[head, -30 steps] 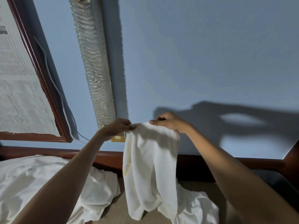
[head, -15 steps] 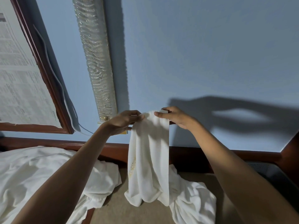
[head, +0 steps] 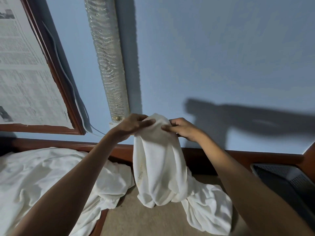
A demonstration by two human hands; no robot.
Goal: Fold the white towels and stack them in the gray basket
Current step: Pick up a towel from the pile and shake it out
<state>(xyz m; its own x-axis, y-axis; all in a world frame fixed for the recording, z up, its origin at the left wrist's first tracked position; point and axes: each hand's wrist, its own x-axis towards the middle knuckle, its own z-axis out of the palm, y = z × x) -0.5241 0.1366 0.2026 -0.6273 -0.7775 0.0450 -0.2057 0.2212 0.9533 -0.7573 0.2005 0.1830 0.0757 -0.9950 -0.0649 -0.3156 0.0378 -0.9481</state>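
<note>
A white towel (head: pixel 158 167) hangs doubled over in front of the blue wall, its lower end just above the tan surface. My left hand (head: pixel 131 126) pinches its top edge from the left, and my right hand (head: pixel 184 129) pinches the same edge from the right; the two hands nearly touch. Another crumpled white towel (head: pixel 208 206) lies on the tan surface behind and right of the hanging one. The gray basket (head: pixel 283 178) shows at the right edge, only its perforated rim and dark inside visible.
A heap of white cloth (head: pixel 42 181) covers the left side. A brown wooden rail (head: pixel 238 155) runs along the wall. On the wall are a framed print (head: pixel 25 74), a textured glass light strip (head: pixel 109 65) and a thin white cable (head: pixel 73 92).
My hands have come together along the towel's top edge, narrowing the hanging towel. The view has shifted so hands and towel sit lower, and the basket shows more at the right.
</note>
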